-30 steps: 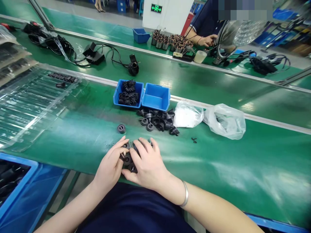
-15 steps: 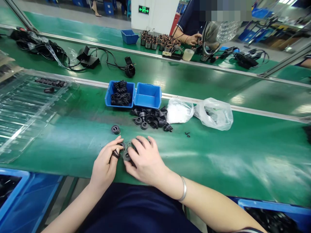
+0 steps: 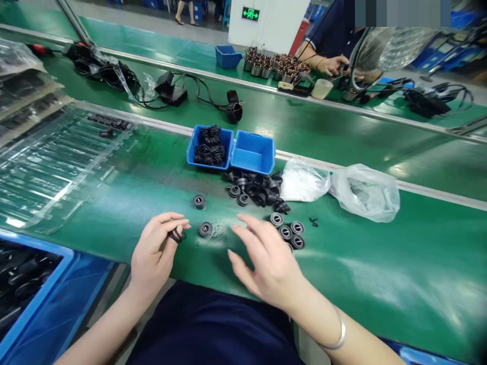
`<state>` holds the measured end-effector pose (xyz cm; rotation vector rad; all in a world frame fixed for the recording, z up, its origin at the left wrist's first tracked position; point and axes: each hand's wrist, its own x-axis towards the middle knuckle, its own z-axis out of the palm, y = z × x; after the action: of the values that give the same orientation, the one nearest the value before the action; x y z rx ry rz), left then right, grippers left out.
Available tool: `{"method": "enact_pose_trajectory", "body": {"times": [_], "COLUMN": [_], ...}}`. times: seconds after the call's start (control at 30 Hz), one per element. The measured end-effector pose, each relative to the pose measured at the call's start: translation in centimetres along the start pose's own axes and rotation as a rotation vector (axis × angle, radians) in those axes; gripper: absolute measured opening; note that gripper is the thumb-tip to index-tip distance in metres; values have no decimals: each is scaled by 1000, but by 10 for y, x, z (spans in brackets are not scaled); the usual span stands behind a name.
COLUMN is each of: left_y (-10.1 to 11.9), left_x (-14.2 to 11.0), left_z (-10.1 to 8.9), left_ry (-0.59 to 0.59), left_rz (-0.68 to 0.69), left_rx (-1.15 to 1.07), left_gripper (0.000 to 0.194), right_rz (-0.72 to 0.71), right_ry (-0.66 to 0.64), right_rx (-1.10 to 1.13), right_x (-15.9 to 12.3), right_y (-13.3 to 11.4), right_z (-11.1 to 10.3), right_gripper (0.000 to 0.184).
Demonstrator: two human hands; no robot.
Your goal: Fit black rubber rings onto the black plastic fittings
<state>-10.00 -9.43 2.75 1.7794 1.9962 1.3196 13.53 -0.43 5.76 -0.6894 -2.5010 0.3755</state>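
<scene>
My left hand (image 3: pixel 154 251) is closed, with thin black rubber rings (image 3: pixel 177 235) pinched between thumb and fingers. Just to its right a round black cap (image 3: pixel 205 229) lies on the green bench, apart from both hands. Farther back sits another black cap (image 3: pixel 199 202) with a slot in its top. My right hand (image 3: pixel 266 258) holds nothing and its fingers are spread over the bench. Beside its knuckles stand several slotted black caps (image 3: pixel 285 232) in a cluster, one partly hidden by the hand.
Behind the hands, a heap of black plastic parts (image 3: pixel 261 187) lies before a blue bin of black rings (image 3: pixel 189 152) and an empty blue bin (image 3: pixel 253 170). Plastic bags (image 3: pixel 365 195) lie right, a clear tray (image 3: pixel 81 162) left. Across the bench, a co-worker's hand (image 3: pixel 335 66) works.
My right hand has moved right, away from the left, and its fingers have opened. The clustered caps now lie farther right. My left hand has drawn back from one cap, keeping the rings.
</scene>
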Motion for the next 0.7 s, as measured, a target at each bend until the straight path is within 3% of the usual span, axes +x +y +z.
{"method": "enact_pose_trajectory", "body": {"times": [0.1,0.23,0.43,0.6,0.7], "left_y": [-4,-10,-17,-17,-16], "left_x": [0,-6,-12,-8,-6], "left_z": [-9,-18,-23,-24,-27], "left_ry": [-71,-108,-134,-147,-155], "left_rz": [-81,-149,-164,-48,-22], "left_rx": [-71,-134,-101,-43,-65], "left_gripper": [24,23,24,24,26], "right_rz": [55,36,118,186,252], "right_ry": [-143,-207,-100,-162,-175], "right_rx": [137,259,485,754,844], "right_x": [20,36,52,63,67], "right_y": [-24,-29,-23,-29,-29], "right_z": [28,52,49,53,56], "right_gripper": [49,46,24,7,8]}}
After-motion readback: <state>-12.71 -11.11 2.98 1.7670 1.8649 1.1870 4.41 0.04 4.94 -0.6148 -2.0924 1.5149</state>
